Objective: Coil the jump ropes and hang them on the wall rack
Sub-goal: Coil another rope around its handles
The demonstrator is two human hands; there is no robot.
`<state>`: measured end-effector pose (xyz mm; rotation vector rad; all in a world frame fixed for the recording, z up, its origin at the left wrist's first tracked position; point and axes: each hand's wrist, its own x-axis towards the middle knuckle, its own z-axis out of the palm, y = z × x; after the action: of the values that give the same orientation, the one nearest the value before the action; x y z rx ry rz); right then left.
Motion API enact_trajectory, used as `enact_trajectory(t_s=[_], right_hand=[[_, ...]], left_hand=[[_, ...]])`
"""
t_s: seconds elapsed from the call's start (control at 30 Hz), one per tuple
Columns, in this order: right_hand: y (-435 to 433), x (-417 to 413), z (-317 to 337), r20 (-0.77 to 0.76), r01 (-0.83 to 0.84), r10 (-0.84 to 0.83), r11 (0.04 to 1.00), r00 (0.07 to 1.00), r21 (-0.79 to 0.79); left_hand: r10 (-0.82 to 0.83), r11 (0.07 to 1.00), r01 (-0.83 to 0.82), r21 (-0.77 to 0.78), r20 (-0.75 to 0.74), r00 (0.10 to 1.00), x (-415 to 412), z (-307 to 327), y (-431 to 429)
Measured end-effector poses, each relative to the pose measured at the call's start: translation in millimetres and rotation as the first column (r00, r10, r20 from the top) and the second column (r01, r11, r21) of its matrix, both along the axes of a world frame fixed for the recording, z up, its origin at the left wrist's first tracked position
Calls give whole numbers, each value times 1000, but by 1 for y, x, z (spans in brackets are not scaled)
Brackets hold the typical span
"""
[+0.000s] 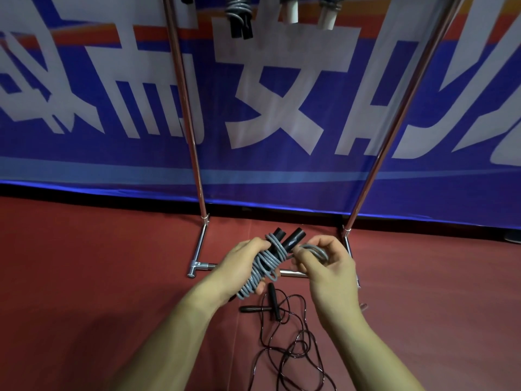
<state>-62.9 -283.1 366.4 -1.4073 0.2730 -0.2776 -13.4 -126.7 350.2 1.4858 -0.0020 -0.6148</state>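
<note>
My left hand [244, 259] grips a grey jump rope [263, 268], coiled in several loops around its two black handles [290, 239], which stick up and away from me. My right hand [324, 259] pinches the loose grey end of that rope just right of the handles. On the red floor below my hands lies a thin black jump rope [284, 342], uncoiled and tangled, its two black handles [270, 304] crossed. At the top edge, several coiled ropes hang from the rack: one grey with black handles [239, 18], two with white handles [290, 11].
A chrome rack stands straight ahead, with a left post [186, 108], a right post [394, 122] and a base bar [203, 266] on the floor. Behind it a blue banner [112, 66] with large white characters covers the wall. Red floor [84, 277] spreads left and right.
</note>
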Motion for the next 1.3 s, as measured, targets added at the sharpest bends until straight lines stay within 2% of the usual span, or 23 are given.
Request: enact_trajectory(t_s=[0.13, 0.27, 0.63, 0.87, 1.3], right_hand=[[0, 1, -6, 14, -19, 19, 999, 1000, -41], [1, 1, -9, 42, -12, 16, 996, 999, -83], [1, 0, -14, 77, -73, 91, 973, 993, -220], [1, 4, -16, 47, -51, 53, 998, 997, -32], [0, 6, -20, 2, -45, 45, 999, 999, -1]], left_hand=[[-29, 999, 28, 44, 13, 1000, 1, 0, 2], [-13, 1000, 13, 8, 2, 1000, 2, -1, 2], [-36, 993, 29, 116, 59, 998, -3, 2, 0], [12, 999, -12, 49, 9, 1000, -1, 4, -1], [-1, 992, -3, 124, 36, 999, -1, 6, -4]])
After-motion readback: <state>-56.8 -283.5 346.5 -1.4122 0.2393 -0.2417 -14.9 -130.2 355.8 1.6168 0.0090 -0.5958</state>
